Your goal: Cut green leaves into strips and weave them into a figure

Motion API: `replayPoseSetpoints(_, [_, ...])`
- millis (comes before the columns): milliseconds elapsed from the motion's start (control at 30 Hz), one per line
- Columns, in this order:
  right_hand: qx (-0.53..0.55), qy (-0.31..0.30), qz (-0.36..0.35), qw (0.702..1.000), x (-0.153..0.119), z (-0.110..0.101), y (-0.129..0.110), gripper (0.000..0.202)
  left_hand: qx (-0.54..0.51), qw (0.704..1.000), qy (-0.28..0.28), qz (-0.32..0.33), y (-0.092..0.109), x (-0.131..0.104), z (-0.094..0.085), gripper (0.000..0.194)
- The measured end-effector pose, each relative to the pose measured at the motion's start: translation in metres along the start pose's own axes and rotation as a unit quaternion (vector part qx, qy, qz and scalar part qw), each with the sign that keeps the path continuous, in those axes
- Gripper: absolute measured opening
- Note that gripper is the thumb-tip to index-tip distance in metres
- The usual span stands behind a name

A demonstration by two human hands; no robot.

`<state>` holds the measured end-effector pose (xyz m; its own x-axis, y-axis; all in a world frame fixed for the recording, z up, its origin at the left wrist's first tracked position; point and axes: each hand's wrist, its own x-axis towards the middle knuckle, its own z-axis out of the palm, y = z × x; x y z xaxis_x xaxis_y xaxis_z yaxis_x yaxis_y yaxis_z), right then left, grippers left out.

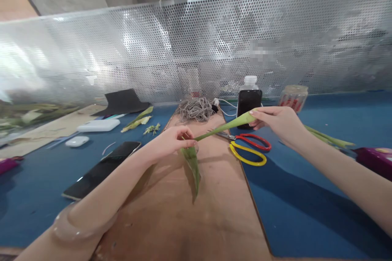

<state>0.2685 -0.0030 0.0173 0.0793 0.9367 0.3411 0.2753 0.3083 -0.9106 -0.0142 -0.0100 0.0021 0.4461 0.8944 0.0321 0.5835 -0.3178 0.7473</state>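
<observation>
A long green leaf (229, 124) is stretched between my two hands above the wooden board (208, 220). My left hand (177, 140) pinches it at a narrow part, and a green pointed end hangs down below the fingers toward the board. Whether that hanging piece is the same leaf or a second one, I cannot tell. The wider, paler end is pinched between thumb and fingers of my right hand (275, 120), higher and to the right. Just below the leaf lie scissors (236, 138) with one red and one yellow handle, across the board's right edge.
Grey cord (197, 109) is heaped at the board's far end. Behind my right hand stand an upright phone (246, 100), a clear bottle (250, 83) and a jar (295, 94). Another phone (104, 169) lies left on the blue mat (294, 216). A perforated metal screen (208, 40) closes the back.
</observation>
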Motion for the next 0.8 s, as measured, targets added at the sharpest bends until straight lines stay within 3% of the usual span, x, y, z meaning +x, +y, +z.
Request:
replayPoseSetpoints(433, [-0.006,0.013,0.017,1.000,0.002,-0.002,0.000,0.006,0.008,0.999,0.032,-0.024,-0.006,0.002,-0.004,0.032])
replayPoseSetpoints(800, [0.015,0.006,0.026,1.000,0.005,0.000,0.006,0.009,0.022,0.999,0.034,0.013,-0.014,0.008,-0.001,0.019])
